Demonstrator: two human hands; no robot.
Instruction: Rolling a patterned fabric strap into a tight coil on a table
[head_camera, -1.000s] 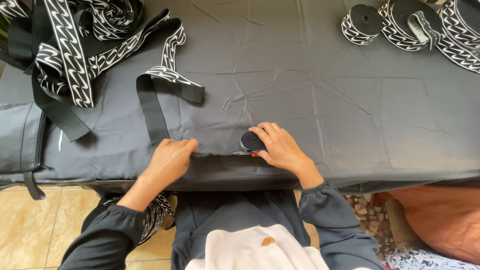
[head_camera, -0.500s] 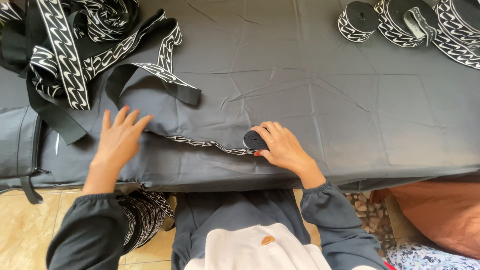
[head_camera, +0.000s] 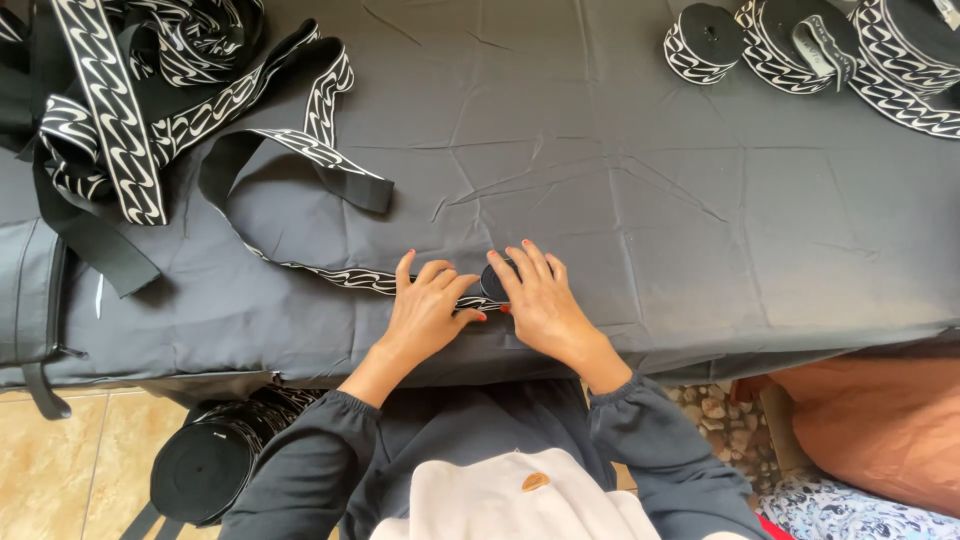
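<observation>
Dark grey cloth (head_camera: 620, 200) covers the table; near its front edge a small black ribbon roll (head_camera: 493, 281) sits under the right hand (head_camera: 540, 300), fingers curled over it. Beside it, the left hand (head_camera: 428, 310) lies flat, pressing the patterned black-and-white ribbon (head_camera: 340, 275).

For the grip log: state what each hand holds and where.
Right hand covers a small black roll; left hand presses the patterned strap flat beside that roll. Neither is lifted.

Not seeing any packages, labels, signs or screens anywhere here, honestly. Nothing boxed or bagged is sitting on the table, near or far, left or right, and nothing with a display is showing up.
</observation>
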